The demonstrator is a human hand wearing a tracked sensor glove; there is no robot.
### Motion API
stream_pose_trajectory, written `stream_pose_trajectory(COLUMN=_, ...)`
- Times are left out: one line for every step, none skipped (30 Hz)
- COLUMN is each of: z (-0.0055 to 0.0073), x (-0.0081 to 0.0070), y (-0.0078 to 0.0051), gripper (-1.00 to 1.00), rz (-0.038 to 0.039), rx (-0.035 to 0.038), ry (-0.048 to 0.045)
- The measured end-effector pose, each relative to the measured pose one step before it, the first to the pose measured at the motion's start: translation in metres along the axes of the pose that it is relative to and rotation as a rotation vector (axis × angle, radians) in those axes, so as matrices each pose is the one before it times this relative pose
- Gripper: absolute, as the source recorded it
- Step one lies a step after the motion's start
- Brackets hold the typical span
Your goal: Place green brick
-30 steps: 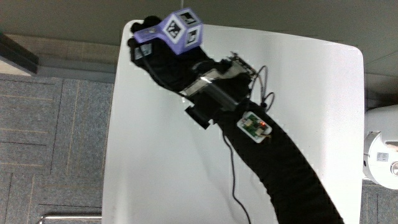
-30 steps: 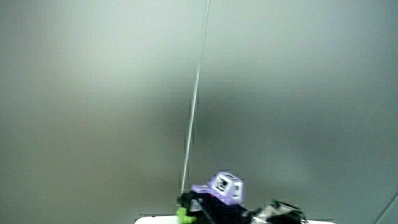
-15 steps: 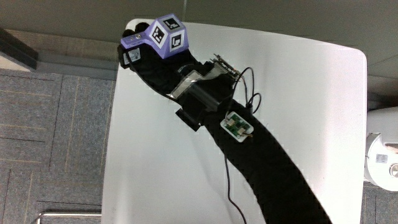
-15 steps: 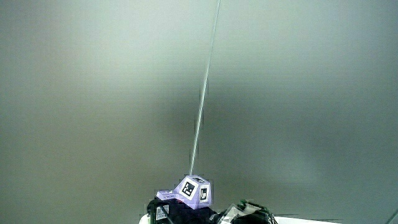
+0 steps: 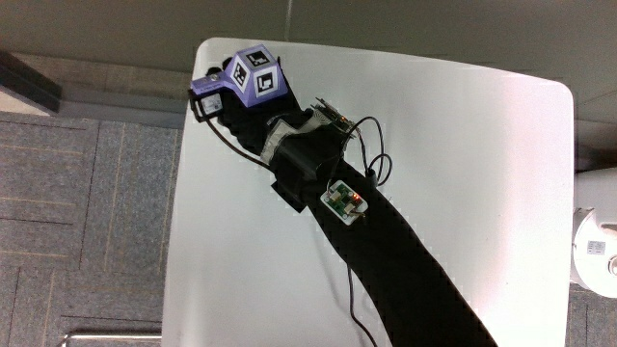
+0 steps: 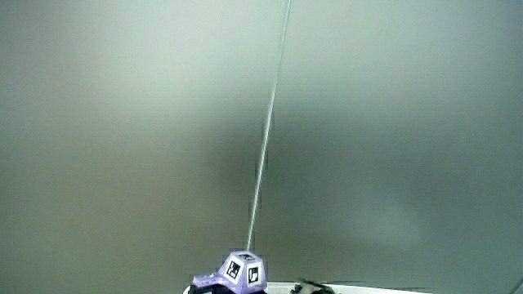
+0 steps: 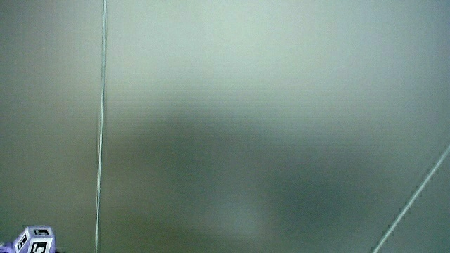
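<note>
The gloved hand (image 5: 224,94) is over the table's corner farthest from the person, its forearm (image 5: 405,260) reaching diagonally across the white table (image 5: 472,164). The purple patterned cube (image 5: 247,81) on its back covers most of the hand. No green brick shows in any view, and whatever is under the hand is hidden. Both side views show almost only a pale wall, with the cube (image 6: 243,273) (image 7: 34,241) just showing in each.
A small green circuit board (image 5: 344,200) and a thin black cable (image 5: 371,169) sit on the forearm. Grey carpet (image 5: 77,212) lies beside the table's edge. A white rounded object (image 5: 598,246) stands off the table at its other long edge.
In the side view the cube has sunk lower toward the table. A green bit seen under the hand one second ago no longer shows. The hand stays at the same corner.
</note>
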Motion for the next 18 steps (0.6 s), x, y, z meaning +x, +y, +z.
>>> stream_pose_trajectory(z=0.00287, x=-0.00059, y=-0.00291, gripper=0.0, rz=-0.00517, rx=0.01688, ry=0.00116)
stream_pose_trajectory(z=0.00123, x=-0.00065, y=-0.0021, gripper=-0.03, rz=0.00165, rx=0.01107, ry=0.00637)
stream_pose_trajectory(z=-0.00139, x=0.00006, y=-0.00034, gripper=-0.07, rz=0.00576, rx=-0.00367, ry=-0.00624)
stream_pose_trajectory(z=-0.00029, x=-0.00033, y=-0.00078, gripper=-0.1, rz=0.00445, rx=-0.00059, ry=0.00213)
stream_pose_trajectory(z=0.0012, x=-0.00063, y=-0.00127, gripper=-0.14, rz=-0.00434, rx=0.0205, ry=-0.00794)
stream_pose_trajectory(z=-0.00037, x=-0.00008, y=0.00015, gripper=-0.17, rz=-0.00221, rx=-0.00818, ry=-0.00783)
stream_pose_trajectory(z=-0.00183, x=0.00109, y=0.0013, gripper=-0.21, rz=-0.00548, rx=-0.00558, ry=0.00503)
stream_pose_trajectory(z=-0.00025, x=-0.00029, y=-0.00074, gripper=-0.24, rz=0.00949, rx=-0.0079, ry=0.00674)
stream_pose_trajectory(z=0.00125, x=-0.00087, y=-0.00172, gripper=-0.28, rz=0.00313, rx=0.00445, ry=-0.00551)
stream_pose_trajectory(z=-0.00328, x=0.00274, y=0.00307, gripper=-0.31, rz=-0.01266, rx=-0.00921, ry=0.00026)
stream_pose_trajectory(z=-0.00017, x=0.00077, y=0.00016, gripper=-0.34, rz=0.00055, rx=0.00261, ry=0.00007)
stream_pose_trajectory(z=0.00032, x=0.00043, y=-0.00036, gripper=-0.38, rz=0.00024, rx=-0.0082, ry=-0.00019)
stream_pose_trajectory(z=0.00017, x=0.00088, y=-0.00006, gripper=-0.41, rz=-0.00303, rx=-0.00586, ry=0.00496)
stream_pose_trajectory(z=-0.00022, x=0.00081, y=0.00024, gripper=-0.45, rz=-0.00219, rx=0.00099, ry=-0.0065)
stream_pose_trajectory(z=-0.00214, x=0.00185, y=0.00172, gripper=-0.48, rz=-0.00903, rx=-0.01059, ry=-0.00396)
stream_pose_trajectory(z=-0.00095, x=0.00068, y=0.0, gripper=-0.52, rz=0.00718, rx=-0.01596, ry=0.01128)
stream_pose_trajectory(z=-0.00218, x=0.00236, y=0.00107, gripper=-0.55, rz=-0.01832, rx=0.0109, ry=-0.00813)
stream_pose_trajectory(z=-0.00244, x=0.00241, y=0.00056, gripper=-0.59, rz=0.0039, rx=-0.00397, ry=0.00954)
